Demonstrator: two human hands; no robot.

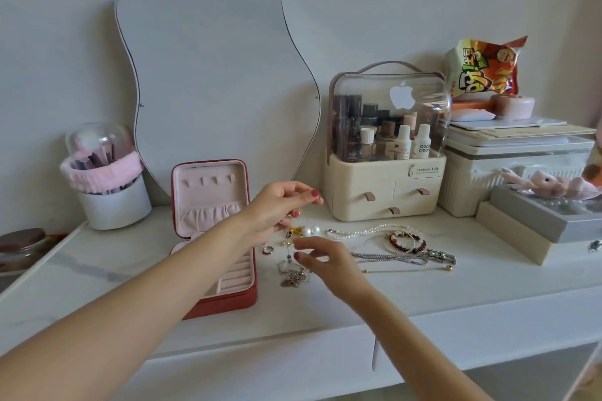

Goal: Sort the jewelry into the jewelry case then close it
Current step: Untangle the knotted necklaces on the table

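Reaching over the table (423, 296) w/ both hands, above the loose jewelry. Left hand (277, 205) raised just right of the open case (215, 238), fingers curled, thumb and fingertips pinched on something small and dangly; can't tell exactly what, looks like a thin chain piece hanging toward the gold charm (294, 231). Right hand (329, 262) lower, palm down, fingers loosely bent, hovering over the pile; whether touching anything can't tell, nothing clearly held.

Case: red outside, pink lining, lid upright against the mirror (215, 75), base flat on table, ring slots visible. Ring (268, 250) on table just right of case. Two pearls (311, 231) beside the charm. Tangled silver chain (293, 275) below left of right hand. Pearl necklace (365, 231), bead bracelets (405, 241) and silver cord (407, 259) lying further right, well apart from case.

Behind: cosmetics box (384, 179) w/ drawers, brush cup (114, 198) at left, snack bag (485, 68) on stacked boxes at right.
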